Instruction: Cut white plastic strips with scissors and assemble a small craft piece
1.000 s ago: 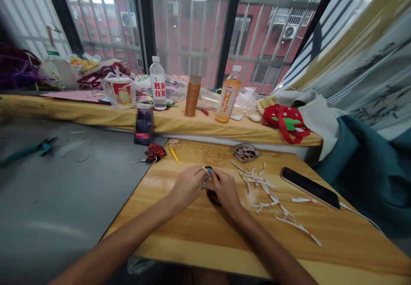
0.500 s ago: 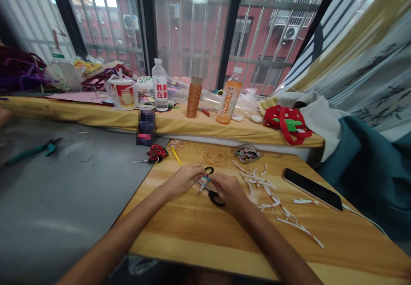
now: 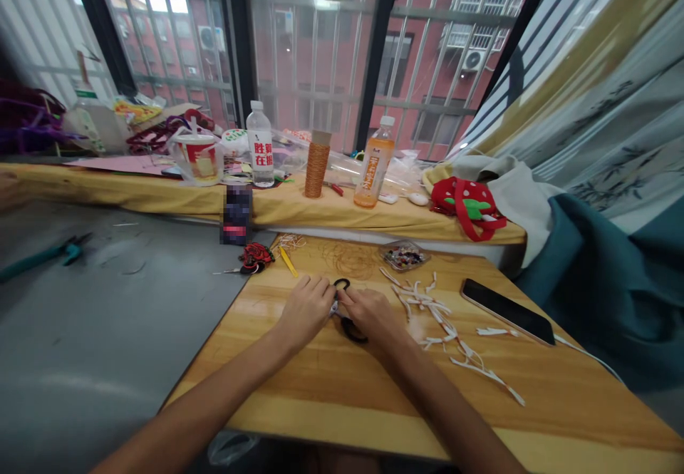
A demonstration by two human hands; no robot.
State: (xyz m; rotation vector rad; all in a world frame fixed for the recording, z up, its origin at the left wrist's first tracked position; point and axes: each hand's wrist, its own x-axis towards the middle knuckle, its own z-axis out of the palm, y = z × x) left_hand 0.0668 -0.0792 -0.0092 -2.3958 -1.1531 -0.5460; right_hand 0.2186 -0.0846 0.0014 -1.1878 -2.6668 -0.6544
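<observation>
My left hand and my right hand meet over the wooden table, fingertips pinched together. Whatever lies between the fingers is hidden or too small to name. Directly under them are black-handled scissors, lying on the tabletop with the blades mostly covered by my hands. To the right of my right hand, white strips tied with thin orange-brown thread lie in a loose tangle. Beyond my hands, a loose coil of thin brown thread rests near a clear box of beads.
A phone with a white cable lies right. Yellow tweezers and a red corded bundle with keys lie left. Green-handled pliers sit on the grey table. Bottles and a thread-wrapped cylinder stand on the ledge. Another person's hand shows far left.
My hands have drawn closer together and cover more of the scissors. A small blue piece seen between the fingertips is now hidden. The whole view has shifted slightly.
</observation>
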